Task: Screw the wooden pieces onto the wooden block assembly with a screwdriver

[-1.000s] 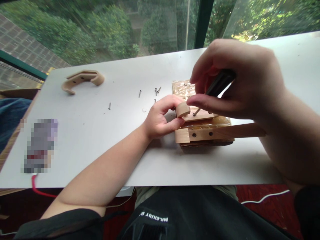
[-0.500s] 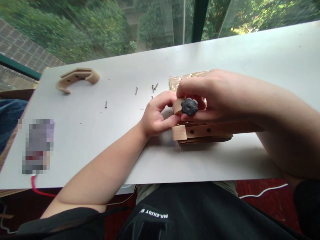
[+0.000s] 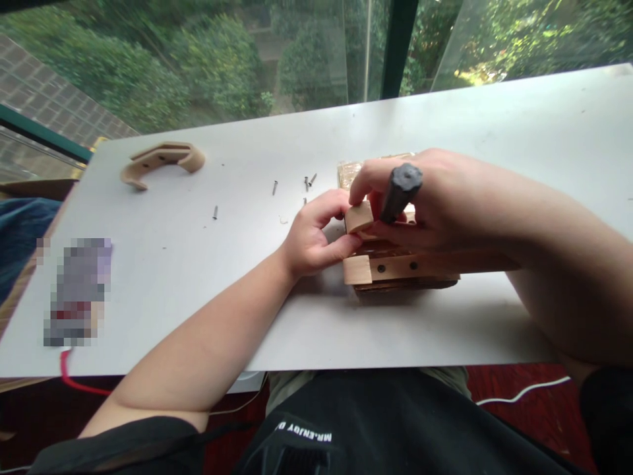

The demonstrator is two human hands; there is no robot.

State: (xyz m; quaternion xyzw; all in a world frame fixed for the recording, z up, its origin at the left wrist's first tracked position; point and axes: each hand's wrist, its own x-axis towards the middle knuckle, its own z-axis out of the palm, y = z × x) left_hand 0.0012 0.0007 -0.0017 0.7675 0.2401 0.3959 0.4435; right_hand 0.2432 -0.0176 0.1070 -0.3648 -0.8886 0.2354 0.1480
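Note:
My right hand (image 3: 430,191) is closed round a screwdriver with a fluted black handle (image 3: 403,188); its handle leans up and away to the right, and its tip is hidden. Thumb and fingers of my left hand (image 3: 319,231) grip the rounded end of a wooden piece (image 3: 359,216). Nearer to me lies a wooden bar (image 3: 390,267) with a pale block at its left end and two dark screw heads in its side. Both wooden parts rest over a cardboard pad (image 3: 430,284), whose far part looks wrapped in shiny film.
Several loose screws (image 3: 275,188) lie on the white table (image 3: 237,284) left of my hands. A curved wooden part (image 3: 163,161) sits at the far left. A blurred-out flat object (image 3: 79,290) with a red cable (image 3: 74,382) is at the left edge. Windows stand behind.
The screwdriver's handle has tipped from pointing straight at me to leaning away and right. My right fingers have shifted on it. My left hand keeps its hold; the whole view has moved slightly.

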